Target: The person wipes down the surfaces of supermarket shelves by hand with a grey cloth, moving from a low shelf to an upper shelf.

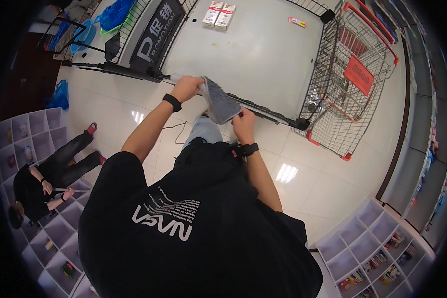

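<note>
My left hand grips the upper left corner of a grey shaggy cloth or mop pad, along with some thin whitish material at its edge. At the pad's lower right end, my right hand pinches the other corner. The pad hangs stretched between both hands, over the near black rail of a white display table. Two small white and red boxes stand side by side at the table's far part. A small red and yellow packet or tag lies farther right on it.
A wire shopping cart stands against the table's right side. A dark promotion sign borders its left. Beyond that are a blue basin and blue plastic bag. Another person stands at left by cubby shelves; more cubbies are lower right.
</note>
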A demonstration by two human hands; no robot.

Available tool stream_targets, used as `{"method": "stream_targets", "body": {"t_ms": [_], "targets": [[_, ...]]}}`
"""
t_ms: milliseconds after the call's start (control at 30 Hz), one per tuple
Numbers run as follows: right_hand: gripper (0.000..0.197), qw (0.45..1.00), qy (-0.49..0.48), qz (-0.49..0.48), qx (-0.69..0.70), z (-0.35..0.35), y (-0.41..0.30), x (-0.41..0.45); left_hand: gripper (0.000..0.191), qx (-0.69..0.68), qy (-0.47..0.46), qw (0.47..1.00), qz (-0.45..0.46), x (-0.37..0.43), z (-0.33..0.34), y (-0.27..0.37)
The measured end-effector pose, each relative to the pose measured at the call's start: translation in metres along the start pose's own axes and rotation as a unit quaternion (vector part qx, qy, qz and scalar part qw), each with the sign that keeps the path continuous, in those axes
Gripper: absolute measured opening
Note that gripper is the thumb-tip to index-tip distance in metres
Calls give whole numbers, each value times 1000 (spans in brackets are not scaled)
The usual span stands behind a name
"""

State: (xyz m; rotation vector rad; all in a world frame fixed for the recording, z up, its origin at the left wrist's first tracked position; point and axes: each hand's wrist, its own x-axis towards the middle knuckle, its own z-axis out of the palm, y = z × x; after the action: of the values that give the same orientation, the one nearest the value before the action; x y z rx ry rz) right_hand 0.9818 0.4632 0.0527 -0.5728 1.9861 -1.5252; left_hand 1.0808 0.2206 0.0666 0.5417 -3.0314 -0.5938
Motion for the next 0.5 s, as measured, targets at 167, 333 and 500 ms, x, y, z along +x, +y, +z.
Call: {"method": "stream_targets", "body": {"t_ms": [167, 333, 500], "targets": [[25, 999, 22, 35, -29, -81, 26, -12, 8, 62, -40, 997, 33, 27, 30, 72], [22, 999, 39, 25, -15, -121, 34, -25, 10, 70, -48, 996, 42, 41, 47, 118], [20, 994, 89, 59, 14, -153, 56, -39, 9, 68, -24, 996, 56, 49, 68, 161]]}}
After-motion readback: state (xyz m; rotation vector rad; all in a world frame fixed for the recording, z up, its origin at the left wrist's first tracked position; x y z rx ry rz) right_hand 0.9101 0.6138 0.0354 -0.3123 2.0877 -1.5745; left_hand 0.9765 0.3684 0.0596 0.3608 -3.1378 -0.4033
